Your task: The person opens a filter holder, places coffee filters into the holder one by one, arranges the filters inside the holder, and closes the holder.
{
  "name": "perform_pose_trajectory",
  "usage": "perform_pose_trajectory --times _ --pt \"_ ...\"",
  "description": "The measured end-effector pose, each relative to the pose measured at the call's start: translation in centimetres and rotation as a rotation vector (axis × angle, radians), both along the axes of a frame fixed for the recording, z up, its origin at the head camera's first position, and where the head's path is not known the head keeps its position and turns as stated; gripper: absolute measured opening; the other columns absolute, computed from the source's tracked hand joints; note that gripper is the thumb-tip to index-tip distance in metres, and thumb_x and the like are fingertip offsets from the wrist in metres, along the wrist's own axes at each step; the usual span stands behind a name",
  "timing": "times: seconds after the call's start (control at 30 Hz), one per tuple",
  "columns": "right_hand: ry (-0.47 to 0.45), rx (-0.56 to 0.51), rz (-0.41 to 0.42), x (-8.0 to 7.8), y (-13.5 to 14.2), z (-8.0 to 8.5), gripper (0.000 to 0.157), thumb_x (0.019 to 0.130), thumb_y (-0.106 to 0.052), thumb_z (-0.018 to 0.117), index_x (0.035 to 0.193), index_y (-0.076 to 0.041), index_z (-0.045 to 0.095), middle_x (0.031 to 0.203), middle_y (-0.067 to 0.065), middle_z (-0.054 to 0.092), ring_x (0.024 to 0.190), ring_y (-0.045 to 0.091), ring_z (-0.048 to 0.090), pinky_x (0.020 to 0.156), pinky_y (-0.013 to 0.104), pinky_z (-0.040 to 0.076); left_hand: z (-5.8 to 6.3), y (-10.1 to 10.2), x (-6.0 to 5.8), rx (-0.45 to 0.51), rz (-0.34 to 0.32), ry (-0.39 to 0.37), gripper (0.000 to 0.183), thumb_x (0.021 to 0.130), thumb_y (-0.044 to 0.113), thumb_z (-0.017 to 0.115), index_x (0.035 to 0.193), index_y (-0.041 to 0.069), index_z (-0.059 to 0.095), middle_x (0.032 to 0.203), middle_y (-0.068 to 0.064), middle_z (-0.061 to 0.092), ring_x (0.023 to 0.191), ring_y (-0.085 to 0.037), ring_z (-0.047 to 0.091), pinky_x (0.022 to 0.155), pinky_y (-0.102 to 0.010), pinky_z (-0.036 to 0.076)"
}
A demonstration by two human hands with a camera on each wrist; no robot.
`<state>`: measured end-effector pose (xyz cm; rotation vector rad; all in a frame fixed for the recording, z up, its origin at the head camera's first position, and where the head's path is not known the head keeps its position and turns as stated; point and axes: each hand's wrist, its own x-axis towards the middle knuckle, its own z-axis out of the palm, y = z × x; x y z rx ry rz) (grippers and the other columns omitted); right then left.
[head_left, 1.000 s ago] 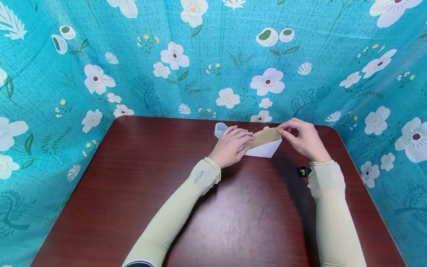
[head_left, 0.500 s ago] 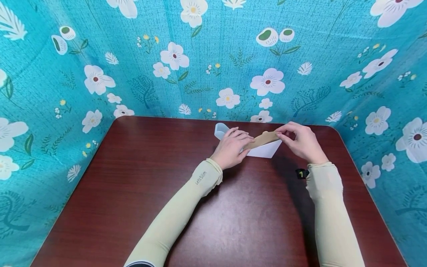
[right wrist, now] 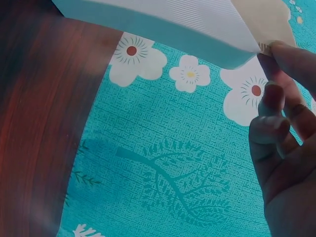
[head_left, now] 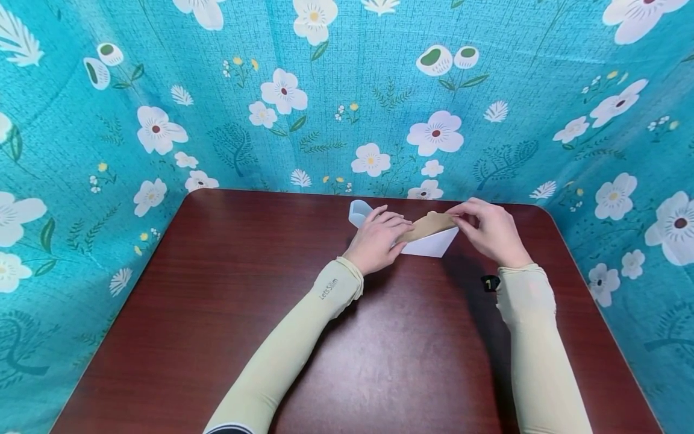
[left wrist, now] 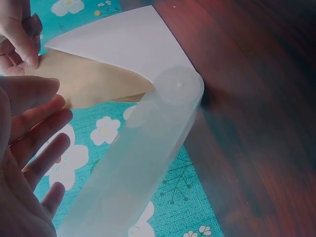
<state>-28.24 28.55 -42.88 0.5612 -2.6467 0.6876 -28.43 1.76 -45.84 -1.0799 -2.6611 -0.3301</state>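
Observation:
A white wedge-shaped holder [head_left: 431, 245] stands near the table's far edge, with brown paper that looks like coffee filters [head_left: 431, 225] showing above its rim. Its frosted lid [left wrist: 133, 153] is swung out to the left on a round pivot. My right hand [head_left: 490, 232] pinches the paper's right end between thumb and fingertips, at the holder's corner [right wrist: 242, 57]. Over the left end lies my left hand [head_left: 376, 241]. Its fingers are fairly straight and spread, with the thumb and fingertips by the paper [left wrist: 94, 81]. The paper's lower part is hidden inside the holder.
The dark red-brown table [head_left: 244, 301] stretches toward me and to both sides. A blue flowered cloth [head_left: 325, 120] hangs right behind the table's far edge and along the sides. A small black strap piece [head_left: 490, 283] sticks out from my right sleeve.
My right hand has come down slightly and the brown paper's right end sits lower against the holder. The left hand has shifted a little. Over the last half second almost nothing moved.

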Motion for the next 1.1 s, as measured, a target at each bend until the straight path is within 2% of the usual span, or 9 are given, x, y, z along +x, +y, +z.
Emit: perform_pose_trajectory --times 0.17,0.47,0.7,0.93,1.1 --pt "-0.004 0.007 -0.009 0.05 -0.02 0.00 0.019 0.088 -0.008 0.082 0.106 -0.014 0.081 0.078 0.002 0.064 0.066 0.017 0.049 0.062 0.035 0.041 0.01 -0.09 -0.12 -0.036 0.004 0.018 0.036 0.100 0.027 0.067 0.135 0.021 0.069 0.140 0.009 0.066 0.138 -0.013 0.052 0.129 -0.038 0.019" --pt "0.003 -0.003 -0.012 0.15 0.10 0.31 0.018 0.088 -0.008 0.082 0.105 -0.015 0.081 0.076 0.001 0.062 0.066 0.016 0.047 0.061 0.034 0.039 -0.06 -0.22 -0.44 -0.039 0.006 0.023 0.036 0.100 0.027 0.067 0.134 0.020 0.070 0.140 0.008 0.066 0.138 -0.014 0.052 0.128 -0.040 0.019" --pt "-0.035 0.029 0.003 0.09 -0.09 0.19 0.018 0.089 -0.008 0.081 0.105 -0.015 0.081 0.085 0.002 0.070 0.067 0.016 0.051 0.063 0.035 0.042 -0.18 -0.15 -0.38 -0.100 0.019 0.003 0.034 0.101 0.031 0.066 0.132 0.020 0.071 0.137 0.009 0.068 0.137 -0.013 0.053 0.129 -0.040 0.019" --pt "0.009 0.017 -0.015 0.15 0.10 0.37 0.018 0.087 -0.007 0.083 0.104 -0.014 0.081 0.077 0.002 0.064 0.066 0.017 0.049 0.061 0.036 0.040 0.09 -0.01 -0.41 -0.113 0.017 0.029 0.036 0.100 0.029 0.066 0.135 0.020 0.070 0.141 0.009 0.065 0.139 -0.013 0.050 0.128 -0.039 0.020" --pt "-0.013 0.009 -0.013 0.28 0.13 0.44 0.018 0.088 -0.008 0.082 0.104 -0.015 0.081 0.079 0.001 0.065 0.066 0.016 0.049 0.062 0.035 0.040 0.06 -0.05 -0.41 -0.134 0.025 0.028 0.037 0.101 0.032 0.065 0.136 0.020 0.069 0.142 0.009 0.065 0.140 -0.013 0.049 0.128 -0.038 0.020"
